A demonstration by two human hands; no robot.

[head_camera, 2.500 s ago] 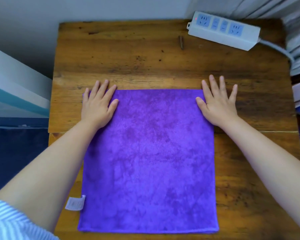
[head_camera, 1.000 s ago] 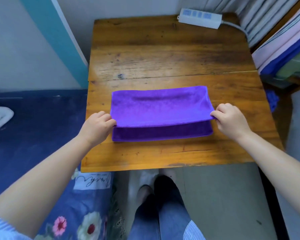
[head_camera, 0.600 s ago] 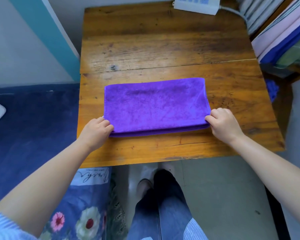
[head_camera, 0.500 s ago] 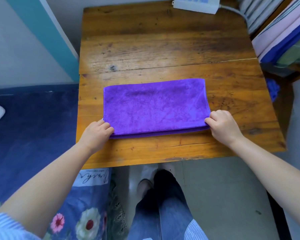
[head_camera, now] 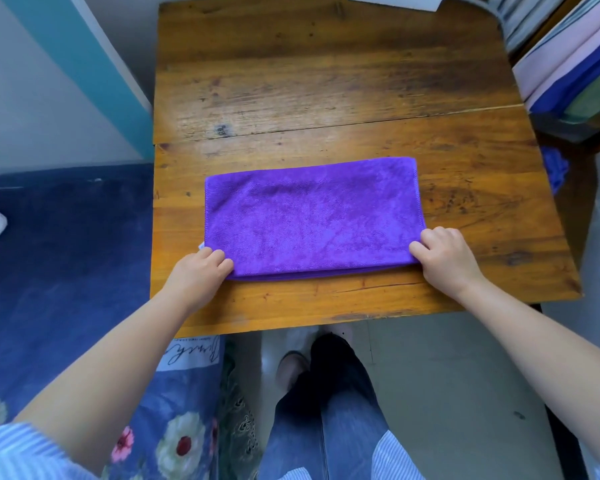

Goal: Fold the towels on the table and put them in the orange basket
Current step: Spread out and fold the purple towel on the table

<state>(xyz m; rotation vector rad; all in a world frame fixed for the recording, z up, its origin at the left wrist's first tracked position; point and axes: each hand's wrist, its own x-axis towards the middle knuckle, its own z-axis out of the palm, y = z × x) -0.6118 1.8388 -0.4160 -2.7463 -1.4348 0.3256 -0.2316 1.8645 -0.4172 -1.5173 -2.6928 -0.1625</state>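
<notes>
A purple towel (head_camera: 309, 216) lies folded in half on the wooden table (head_camera: 326, 81), its two layers meeting along the near edge. My left hand (head_camera: 201, 271) pinches the towel's near left corner with curled fingers. My right hand (head_camera: 444, 258) pinches the near right corner the same way. Both hands rest low on the table top. No orange basket shows in this view.
A white power strip (head_camera: 395, 0) sits at the table's far edge. Stacked fabrics (head_camera: 575, 64) fill a shelf at the right. A blue bed with floral bedding (head_camera: 49, 271) borders the table on the left. My legs stand under the table's near edge.
The towel went from flat to folded in half, far edge pulled toward me. In the last second the top layer came down onto the bottom one and the near edges lined up.
</notes>
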